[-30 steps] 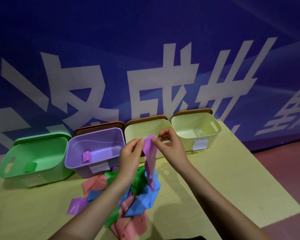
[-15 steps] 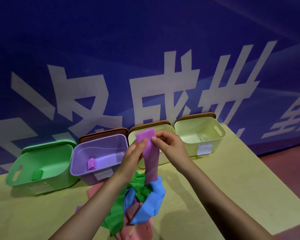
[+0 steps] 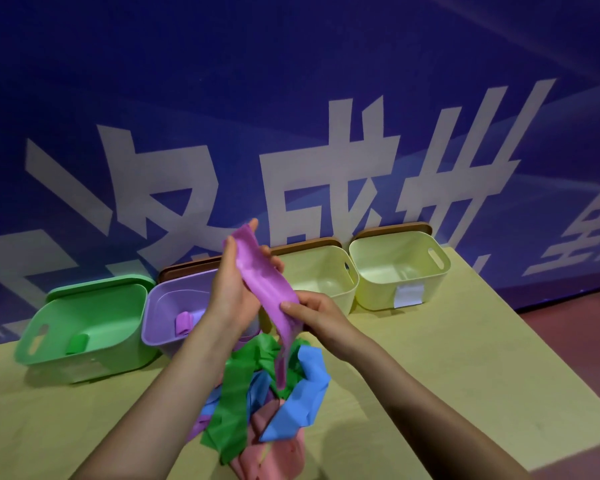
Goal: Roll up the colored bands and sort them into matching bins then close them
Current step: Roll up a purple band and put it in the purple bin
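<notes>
Because the purple band [image 3: 269, 292] hangs between the two hands, its direction decides how the roll can begin. Its long axis runs steeply, from the upper end near the left hand [image 3: 234, 289] down and a little to the right, past the right hand [image 3: 314, 315], and then it falls into the pile of bands [image 3: 257, 403] on the bench [image 3: 465, 358]. The left hand is the higher one; its fingers [image 3: 272, 259] are curled round the top end of the band and hold it from behind, with the thumb on the near side. The right hand is lower and pinches the band at about its middle, thumb on the front face — the fingers are behind the band and I cannot see them well. The lower part of the band is loose and still touches the pile, where green, blue and pink bands lie mixed.

In my judgement the roll should start at the top end, so the left hand is the nearer one to the free edge, and the right hand can feed the band upward.

The purple bin [image 3: 174, 306] stands just behind the left forearm, open, with one rolled purple band [image 3: 183, 323] inside. The green bin [image 3: 84, 323] at its left also holds a roll, and two pale yellow bins — the nearer [image 3: 323, 278] and the farther [image 3: 399, 271] — stand at its right.
</notes>
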Available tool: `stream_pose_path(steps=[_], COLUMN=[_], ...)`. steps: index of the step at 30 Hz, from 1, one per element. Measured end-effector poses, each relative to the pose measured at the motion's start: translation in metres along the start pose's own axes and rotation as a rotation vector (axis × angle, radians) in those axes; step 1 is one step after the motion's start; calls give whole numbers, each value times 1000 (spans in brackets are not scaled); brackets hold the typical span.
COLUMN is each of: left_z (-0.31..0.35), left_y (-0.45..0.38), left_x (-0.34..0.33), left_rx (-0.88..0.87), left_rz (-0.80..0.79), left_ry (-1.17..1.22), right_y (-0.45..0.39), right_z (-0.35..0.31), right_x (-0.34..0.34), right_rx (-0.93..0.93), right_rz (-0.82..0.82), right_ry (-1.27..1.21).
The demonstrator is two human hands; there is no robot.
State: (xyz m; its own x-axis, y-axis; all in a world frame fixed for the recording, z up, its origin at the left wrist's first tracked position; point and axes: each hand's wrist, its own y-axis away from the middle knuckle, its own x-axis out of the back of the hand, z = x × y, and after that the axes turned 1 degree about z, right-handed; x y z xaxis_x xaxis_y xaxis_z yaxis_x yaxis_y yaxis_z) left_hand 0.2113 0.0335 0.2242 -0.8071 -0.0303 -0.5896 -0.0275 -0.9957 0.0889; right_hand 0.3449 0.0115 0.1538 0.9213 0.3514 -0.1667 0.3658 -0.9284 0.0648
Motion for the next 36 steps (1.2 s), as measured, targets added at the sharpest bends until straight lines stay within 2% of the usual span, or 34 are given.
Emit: stream_pose_path(steps=[4,8,11,19,22,25,27,31,34,36], left_z=[13,39,40,39,33,26,17,-5,-17,-22], left_y=[-9,-20,-21,-8,-1,10,19,36,42,46], left_x=[16,48,60,63,53,36,21,8,3,-4], left_rx=[-77,-148,-136,-138,-105,-54,5,59,36,38], left_rz=[115,142,164,151,131,70,55,19,25,14], left_ry=[13,73,98,241,221,121,1,-261,-452,-469], right_y=[2,11,13,23,24,25,24,23,24,22], right_z=[11,24,29,55,59,58,45,-11,-45,-50], right_x=[-5,1,6,26,30,35,35,20,6,1], right_rx=[-72,-148,-178,-224,-232,-228,-139,245,444,481], right_rz=[-32,-54,-43,6,10,88,183,334,281,245], right_ry=[6,141,183,146,224,310,310,262,370,430])
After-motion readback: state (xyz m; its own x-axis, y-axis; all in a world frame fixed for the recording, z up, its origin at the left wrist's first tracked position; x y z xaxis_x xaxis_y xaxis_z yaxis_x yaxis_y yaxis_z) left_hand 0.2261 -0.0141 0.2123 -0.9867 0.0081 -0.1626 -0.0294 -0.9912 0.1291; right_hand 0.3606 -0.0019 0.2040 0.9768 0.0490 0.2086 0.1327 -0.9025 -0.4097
